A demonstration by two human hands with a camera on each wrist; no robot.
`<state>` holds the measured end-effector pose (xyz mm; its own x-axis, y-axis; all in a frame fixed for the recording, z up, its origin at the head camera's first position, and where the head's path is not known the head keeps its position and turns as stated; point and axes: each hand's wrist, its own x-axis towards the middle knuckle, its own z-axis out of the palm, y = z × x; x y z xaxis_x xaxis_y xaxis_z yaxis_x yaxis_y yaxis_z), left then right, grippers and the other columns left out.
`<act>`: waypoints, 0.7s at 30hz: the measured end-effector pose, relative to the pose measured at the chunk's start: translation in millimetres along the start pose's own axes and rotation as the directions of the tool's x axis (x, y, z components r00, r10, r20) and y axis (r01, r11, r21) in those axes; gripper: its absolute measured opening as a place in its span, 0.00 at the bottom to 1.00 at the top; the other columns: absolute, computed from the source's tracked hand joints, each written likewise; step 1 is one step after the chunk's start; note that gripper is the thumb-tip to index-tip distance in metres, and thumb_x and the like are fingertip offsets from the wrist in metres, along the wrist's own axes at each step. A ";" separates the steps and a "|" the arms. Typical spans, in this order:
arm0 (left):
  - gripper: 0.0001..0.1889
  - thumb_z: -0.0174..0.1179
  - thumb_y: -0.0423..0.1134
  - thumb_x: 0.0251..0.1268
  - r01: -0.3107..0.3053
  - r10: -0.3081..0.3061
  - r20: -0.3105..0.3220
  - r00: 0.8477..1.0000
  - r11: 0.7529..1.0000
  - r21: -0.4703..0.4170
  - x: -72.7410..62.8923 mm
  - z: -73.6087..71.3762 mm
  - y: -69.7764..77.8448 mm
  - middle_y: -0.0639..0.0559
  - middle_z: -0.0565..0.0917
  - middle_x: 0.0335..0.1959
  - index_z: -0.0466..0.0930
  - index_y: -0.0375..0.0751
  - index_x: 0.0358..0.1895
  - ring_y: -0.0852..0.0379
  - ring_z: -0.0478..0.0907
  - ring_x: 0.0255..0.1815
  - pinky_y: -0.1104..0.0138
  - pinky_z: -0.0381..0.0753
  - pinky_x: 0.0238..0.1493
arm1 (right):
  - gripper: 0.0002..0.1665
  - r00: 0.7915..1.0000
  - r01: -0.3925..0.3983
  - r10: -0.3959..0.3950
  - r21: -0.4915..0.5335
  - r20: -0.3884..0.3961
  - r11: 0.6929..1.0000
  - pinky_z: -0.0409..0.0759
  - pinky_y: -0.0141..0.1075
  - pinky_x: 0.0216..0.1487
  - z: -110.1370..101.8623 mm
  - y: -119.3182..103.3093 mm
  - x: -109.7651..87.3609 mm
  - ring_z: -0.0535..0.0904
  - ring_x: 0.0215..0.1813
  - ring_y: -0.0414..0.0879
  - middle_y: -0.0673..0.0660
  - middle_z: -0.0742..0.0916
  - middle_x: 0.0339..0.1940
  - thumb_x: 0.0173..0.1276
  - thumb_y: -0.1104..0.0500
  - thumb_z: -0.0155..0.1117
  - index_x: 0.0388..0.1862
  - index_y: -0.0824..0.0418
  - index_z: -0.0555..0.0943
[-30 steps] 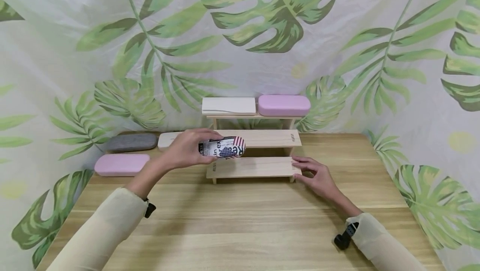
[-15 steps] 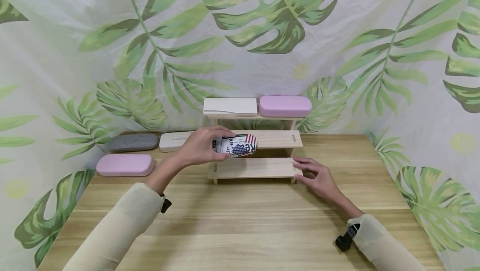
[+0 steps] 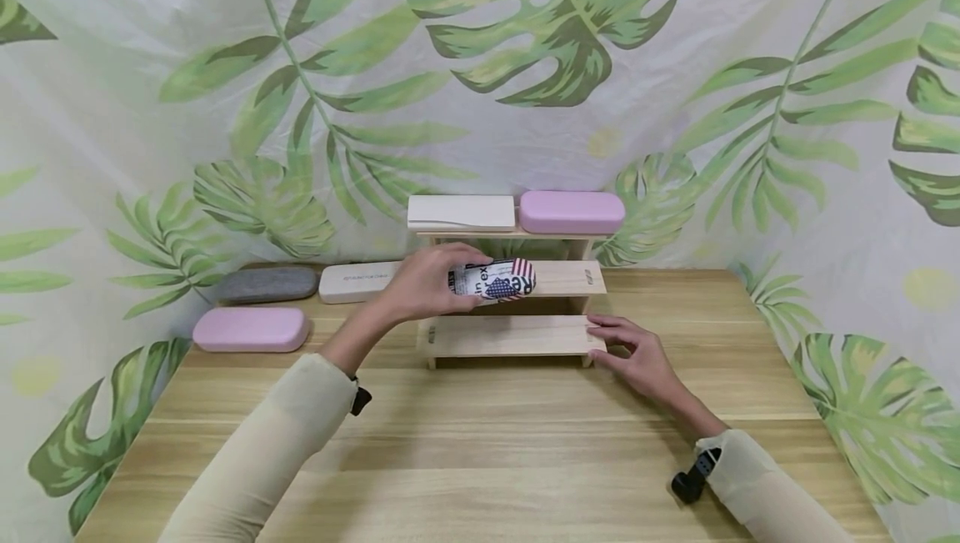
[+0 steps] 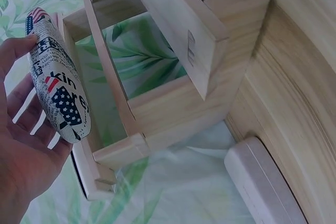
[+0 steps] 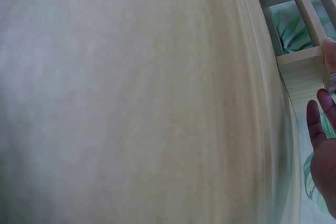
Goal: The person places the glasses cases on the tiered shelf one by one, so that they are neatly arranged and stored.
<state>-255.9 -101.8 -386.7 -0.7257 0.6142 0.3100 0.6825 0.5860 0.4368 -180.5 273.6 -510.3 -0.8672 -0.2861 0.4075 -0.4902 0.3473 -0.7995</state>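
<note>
A glasses case [image 3: 498, 280] printed with lettering and stars and stripes is in my left hand [image 3: 431, 284], pinched between thumb and fingers. In the head view it hovers in front of the middle tier of a three-tier wooden shelf [image 3: 510, 336]. The left wrist view shows the patterned case [image 4: 59, 85] tilted, apart from the wood. At the right end of the bottom tier, my right hand [image 3: 633, 355] holds the board's edge between thumb and fingers. Only part of the right hand [image 5: 324, 161] appears in the right wrist view.
On the top tier lie a white case [image 3: 461, 213] and a pink case [image 3: 572, 212]. Left of the shelf, a grey case [image 3: 267, 285], another white case [image 3: 358, 281] and another pink case [image 3: 251, 329] rest on the wooden table [image 3: 480, 451]. A leaf-patterned cloth [image 3: 525, 143] hangs behind.
My left hand has carried the patterned glasses case rightward and slightly up, along the middle tier. The right hand stays at the shelf's right end.
</note>
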 end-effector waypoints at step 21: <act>0.32 0.78 0.48 0.56 0.020 -0.022 0.061 0.998 0.999 0.037 40.9 27.4 16.5 0.49 0.85 0.65 0.85 0.48 0.67 0.48 0.81 0.66 0.55 0.82 0.60 | 0.21 1.000 -0.015 0.015 0.002 -0.001 1.000 0.86 0.48 0.58 0.3 0.0 0.1 0.79 0.66 0.67 0.70 0.85 0.65 0.61 0.75 0.77 0.54 0.73 0.88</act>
<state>-271.9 -52.5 -389.9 -0.7339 0.6323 0.2483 0.6709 0.6173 0.4109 -180.5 273.4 -510.4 -0.8745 -0.2803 0.3957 -0.4769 0.3495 -0.8065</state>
